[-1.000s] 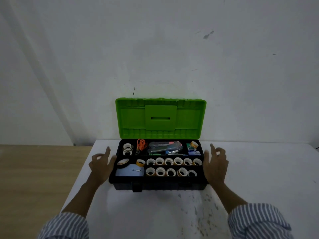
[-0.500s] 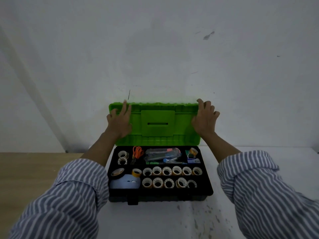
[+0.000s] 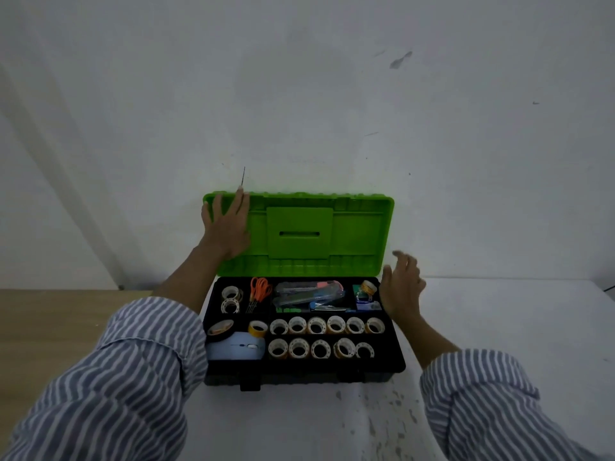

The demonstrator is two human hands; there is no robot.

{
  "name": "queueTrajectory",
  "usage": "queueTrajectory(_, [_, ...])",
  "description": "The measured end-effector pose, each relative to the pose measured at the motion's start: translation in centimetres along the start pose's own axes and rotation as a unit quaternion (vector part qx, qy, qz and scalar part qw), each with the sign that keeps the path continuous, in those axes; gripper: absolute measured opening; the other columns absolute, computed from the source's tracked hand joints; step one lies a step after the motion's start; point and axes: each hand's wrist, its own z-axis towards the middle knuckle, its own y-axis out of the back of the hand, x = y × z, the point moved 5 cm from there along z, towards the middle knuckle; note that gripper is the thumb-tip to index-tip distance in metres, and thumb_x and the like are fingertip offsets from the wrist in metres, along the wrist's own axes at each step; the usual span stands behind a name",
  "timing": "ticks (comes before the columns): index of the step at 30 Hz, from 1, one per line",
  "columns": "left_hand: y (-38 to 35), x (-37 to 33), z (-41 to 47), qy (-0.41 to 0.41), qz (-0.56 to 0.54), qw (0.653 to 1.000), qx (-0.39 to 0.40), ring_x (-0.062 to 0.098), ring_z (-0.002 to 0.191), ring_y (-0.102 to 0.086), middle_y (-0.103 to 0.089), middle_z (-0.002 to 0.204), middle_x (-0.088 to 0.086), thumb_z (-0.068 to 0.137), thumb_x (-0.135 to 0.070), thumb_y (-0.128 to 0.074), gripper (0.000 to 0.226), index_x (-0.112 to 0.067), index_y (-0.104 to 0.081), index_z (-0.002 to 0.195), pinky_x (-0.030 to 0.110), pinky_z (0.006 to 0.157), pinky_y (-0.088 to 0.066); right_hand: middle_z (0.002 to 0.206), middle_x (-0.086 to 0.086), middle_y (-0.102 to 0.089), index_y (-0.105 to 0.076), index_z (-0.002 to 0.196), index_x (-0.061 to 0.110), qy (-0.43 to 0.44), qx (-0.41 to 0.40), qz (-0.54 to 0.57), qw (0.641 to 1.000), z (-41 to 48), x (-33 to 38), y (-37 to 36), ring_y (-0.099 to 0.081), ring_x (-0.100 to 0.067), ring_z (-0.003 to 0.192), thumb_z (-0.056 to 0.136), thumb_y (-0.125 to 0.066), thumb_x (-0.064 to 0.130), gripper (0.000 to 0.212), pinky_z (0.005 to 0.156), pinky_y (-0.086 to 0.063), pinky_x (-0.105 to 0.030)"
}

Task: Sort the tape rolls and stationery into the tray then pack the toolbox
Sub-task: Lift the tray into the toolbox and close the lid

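The toolbox (image 3: 299, 377) sits at the back edge of the white bench (image 3: 506, 334), close to its left edge, with the green lid (image 3: 359, 227) raised upright against the wall (image 3: 299, 94). The left hand (image 3: 226, 231) lies flat on the inside of the lid at its left end, fingers (image 3: 240, 204) straight and slightly spread, their tips reaching the lid's top rim. The right hand (image 3: 401, 289) hangs in the air just beside the right end of the box, holding nothing. Its fingers (image 3: 404, 261) are loosely spread and a little bent, and motion blur hides finer detail.

The black tray (image 3: 396, 361) fills the open box. Two rows of tape rolls (image 3: 316, 325) stand in its front right compartments, and two more rolls sit in the back left one. Orange-handled scissors (image 3: 260, 291) lie next to those, then a clear pencil case (image 3: 309, 292). A pale blue object (image 3: 236, 349) rests in the front left compartment. Striped sleeves (image 3: 116, 394) cover both forearms. A wooden surface (image 3: 50, 327) adjoins the bench's left edge.
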Motion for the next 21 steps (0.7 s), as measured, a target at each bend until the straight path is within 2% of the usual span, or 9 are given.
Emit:
queueTrajectory(3, [-1.1, 0.8, -1.8, 0.004, -0.035, 0.998, -0.058, 0.038, 0.138, 0.001, 0.008, 0.156, 0.004, 0.092, -0.018, -0.045, 0.071, -0.013, 0.0, 0.146, 0.056, 0.108, -0.004, 0.119, -0.015, -0.054, -0.055, 0.115, 0.005, -0.051, 0.062, 0.013, 0.997, -2.6, -3.5, -1.7, -0.053, -0.033, 0.109, 0.096, -0.045, 0.012, 0.023, 0.091, -0.037, -0.04])
queueTrajectory(5, [-3.3, 2.1, -3.9, 0.021, -0.043, 0.997, -0.057, 0.039, 0.135, -0.011, -0.001, 0.155, 0.01, 0.092, -0.015, -0.045, 0.064, -0.009, -0.01, 0.146, 0.058, 0.105, -0.011, 0.107, -0.019, -0.06, -0.062, 0.105, 0.0, -0.042, 0.084, 0.029, 0.995, -3.4, -4.4, -2.3, -0.057, -0.035, 0.1, 0.095, -0.048, 0.012, 0.02, 0.082, -0.041, -0.035])
queueTrajectory(8, [-7.2, 4.5, -6.9, 0.046, -0.042, 0.997, -0.05, 0.043, 0.115, -0.045, -0.042, 0.139, 0.021, 0.089, -0.019, -0.038, 0.046, -0.002, -0.043, 0.132, 0.061, 0.088, -0.032, 0.091, -0.024, -0.067, -0.068, 0.091, -0.006, -0.007, 0.095, 0.021, 0.995, -3.7, -4.3, -2.2, -0.061, -0.036, 0.086, 0.093, -0.053, 0.008, 0.021, 0.073, -0.042, -0.035])
queueTrajectory(9, [-8.4, 5.4, -7.8, 0.068, -0.05, 0.996, -0.039, 0.041, 0.109, -0.051, -0.051, 0.13, 0.021, 0.09, -0.021, -0.036, 0.042, -0.002, -0.048, 0.126, 0.057, 0.085, -0.036, 0.087, -0.024, -0.068, -0.069, 0.087, -0.007, -0.001, 0.095, 0.014, 0.995, -3.7, -4.2, -2.0, -0.062, -0.036, 0.081, 0.092, -0.054, 0.007, 0.022, 0.07, -0.043, -0.035])
queueTrajectory(12, [-11.2, 7.1, -10.1, 0.142, -0.104, 0.984, 0.03, 0.038, 0.112, -0.049, -0.054, 0.122, 0.021, 0.095, -0.017, -0.039, 0.034, -0.002, -0.05, 0.124, 0.043, 0.087, -0.036, 0.075, -0.026, -0.067, -0.065, 0.071, -0.01, 0.016, 0.102, -0.013, 0.995, -3.4, -3.7, -1.9, -0.063, -0.036, 0.071, 0.091, -0.053, 0.003, 0.026, 0.06, -0.039, -0.033])
queueTrajectory(14, [-11.8, 7.0, -10.8, 0.145, -0.156, 0.977, 0.029, 0.041, 0.104, -0.052, -0.057, 0.109, 0.027, 0.095, -0.012, -0.041, 0.028, 0.005, -0.057, 0.111, 0.041, 0.08, -0.04, 0.074, -0.029, -0.066, -0.062, 0.068, -0.012, 0.018, 0.11, -0.04, 0.993, -3.1, -3.3, -1.7, -0.063, -0.038, 0.071, 0.091, -0.051, 0.002, 0.029, 0.059, -0.039, -0.034])
queueTrajectory(17, [-11.9, 7.2, -11.1, 0.146, -0.175, 0.974, 0.0, 0.043, 0.09, -0.056, -0.059, 0.094, 0.03, 0.093, -0.009, -0.048, 0.025, 0.009, -0.064, 0.095, 0.043, 0.072, -0.042, 0.079, -0.031, -0.066, -0.061, 0.072, -0.012, 0.013, 0.112, -0.061, 0.992, -3.2, -2.9, -1.6, -0.063, -0.04, 0.077, 0.092, -0.047, 0.004, 0.029, 0.064, -0.044, -0.038])
queueTrajectory(21, [-12.2, 8.2, -10.9, 0.141, -0.238, 0.961, -0.014, 0.036, 0.074, -0.06, -0.062, 0.076, 0.028, 0.089, -0.005, -0.052, 0.025, 0.007, -0.066, 0.072, 0.039, 0.064, -0.044, 0.087, -0.03, -0.066, -0.062, 0.08, -0.011, -0.006, 0.111, -0.089, 0.99, -3.3, -2.6, -1.7, -0.062, -0.04, 0.085, 0.093, -0.045, 0.006, 0.027, 0.068, -0.046, -0.039])
